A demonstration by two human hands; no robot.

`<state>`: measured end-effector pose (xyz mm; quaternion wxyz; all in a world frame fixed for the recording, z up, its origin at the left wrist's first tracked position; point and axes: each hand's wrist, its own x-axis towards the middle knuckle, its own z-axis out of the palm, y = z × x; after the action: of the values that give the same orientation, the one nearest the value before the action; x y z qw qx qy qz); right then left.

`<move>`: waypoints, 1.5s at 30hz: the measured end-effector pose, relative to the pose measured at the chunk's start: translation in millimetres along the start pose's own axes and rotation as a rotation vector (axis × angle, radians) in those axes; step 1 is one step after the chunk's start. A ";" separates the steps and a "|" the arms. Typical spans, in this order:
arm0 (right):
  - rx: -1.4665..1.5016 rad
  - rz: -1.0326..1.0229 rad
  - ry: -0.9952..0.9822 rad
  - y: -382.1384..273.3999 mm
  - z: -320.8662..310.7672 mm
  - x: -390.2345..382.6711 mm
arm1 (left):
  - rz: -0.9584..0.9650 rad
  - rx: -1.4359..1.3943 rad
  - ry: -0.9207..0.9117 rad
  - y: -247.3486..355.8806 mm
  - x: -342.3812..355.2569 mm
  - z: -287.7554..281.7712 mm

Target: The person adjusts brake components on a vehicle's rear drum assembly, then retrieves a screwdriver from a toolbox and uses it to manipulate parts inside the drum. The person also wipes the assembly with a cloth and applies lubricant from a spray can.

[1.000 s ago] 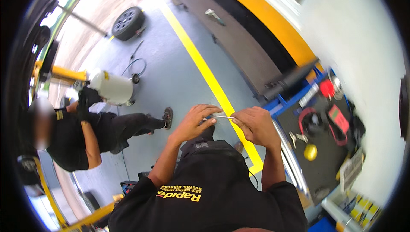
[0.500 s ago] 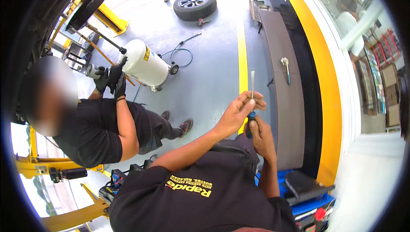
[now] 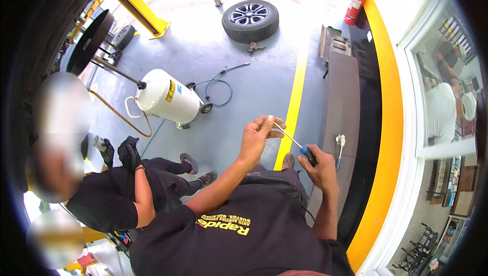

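far left, a co-worker in black clothes and black gloves (image 3: 129, 155) crouches by the lift, well apart from you. behind them stands a white drum-shaped tank on small wheels (image 3: 168, 97) w/ a blue hose (image 3: 219, 85) coiled on the grey floor, and further back a loose black tyre on a silver alloy rim (image 3: 250, 19).

your left hand (image 3: 256, 139) is up in front of your chest, fingertips pressed together around the tip end of a thin bright metal shaft w/ a dark blue-and-black handle, prob. a slim screwdriver (image 3: 294, 141). the tool runs slanting down to your right hand (image 3: 317, 164), which is closed around the handle; the fist hides most of the grip, so can't tell how tight.

handling: looks light and stiff, shaft is smooth steel so it'll slip if pinched w/ oily fingers, and the tip may be sharp. best hold is the fat handle, full wrap; use the left only to steady the shaft near the tip, not on the point itself.

right of you: yellow floor stripe (image 3: 292, 116), a long grey lift ramp (image 3: 343, 108), a red fire extinguisher (image 3: 355, 5) by the wall.
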<state>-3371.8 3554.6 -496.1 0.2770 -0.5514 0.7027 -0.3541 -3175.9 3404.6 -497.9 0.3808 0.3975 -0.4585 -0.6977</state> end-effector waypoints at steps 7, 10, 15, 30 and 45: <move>-0.294 -0.444 -0.177 12.7 -53.8 245.1 | 0.179 -0.114 0.757 44.9 193.4 -56.5; -0.235 -0.211 -0.032 86.8 -66.4 365.4 | 0.427 -0.293 0.888 80.4 256.9 -152.2; -0.497 0.223 -0.127 357.9 -38.0 527.6 | 0.510 -0.060 1.135 113.4 366.0 -205.3; -0.159 0.958 -0.129 544.9 -7.4 644.4 | 0.145 0.645 0.263 182.8 1082.6 -60.1; -0.151 0.573 0.191 730.7 -318.5 1488.5 | -0.795 1.194 0.190 -41.9 1345.6 -143.3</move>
<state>-4398.0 2273.5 -891.6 0.2565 -0.3140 0.8768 -0.2584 -3583.5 2162.9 -851.5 -0.1456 0.7333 -0.5472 -0.3764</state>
